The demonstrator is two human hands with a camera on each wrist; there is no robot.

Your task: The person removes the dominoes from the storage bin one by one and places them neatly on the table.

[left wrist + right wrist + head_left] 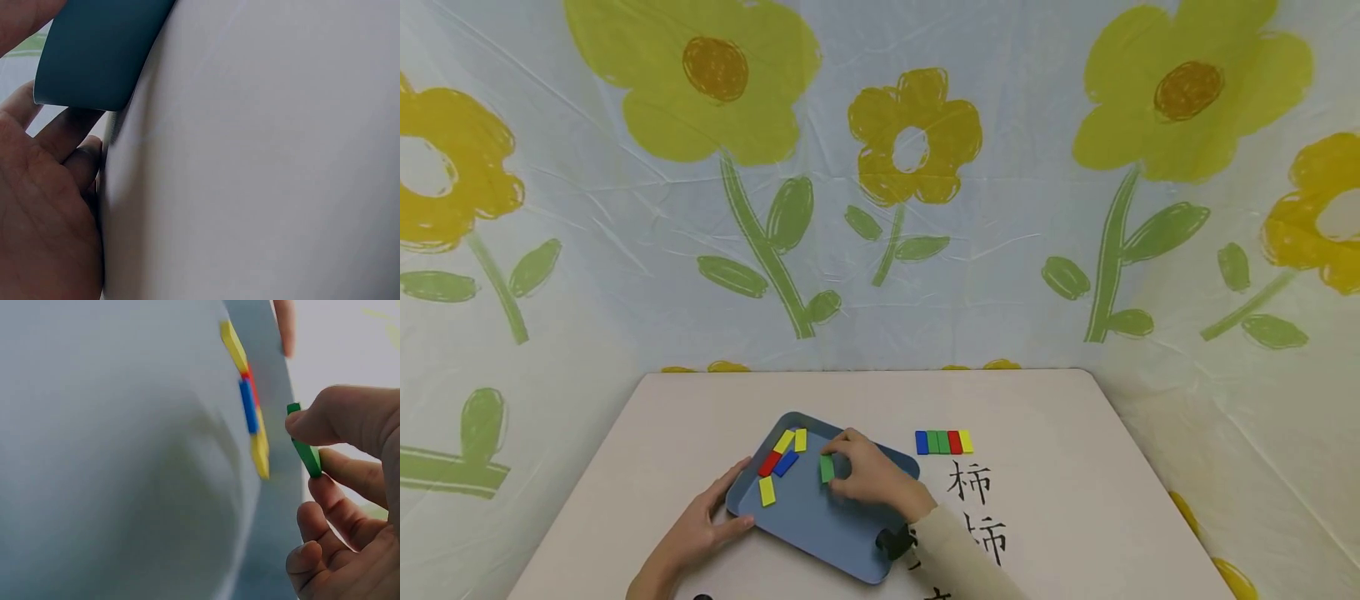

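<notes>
A blue-grey tray lies slanted on the table. My left hand grips its left end, thumb at the near side and fingers at the far side; the left wrist view shows that hand at the tray's corner. Over the tray, my right hand pinches a green tile between thumb and fingertips. In the right wrist view the green tile stands clear of the tray floor. At the tray's left lie a red tile, a blue tile and several yellow tiles.
Behind the tray's right end, a row of blue, green, red and yellow tiles lies side by side on the table. Black printed characters run below it, partly covered by the right sleeve. A flowered cloth surrounds the table.
</notes>
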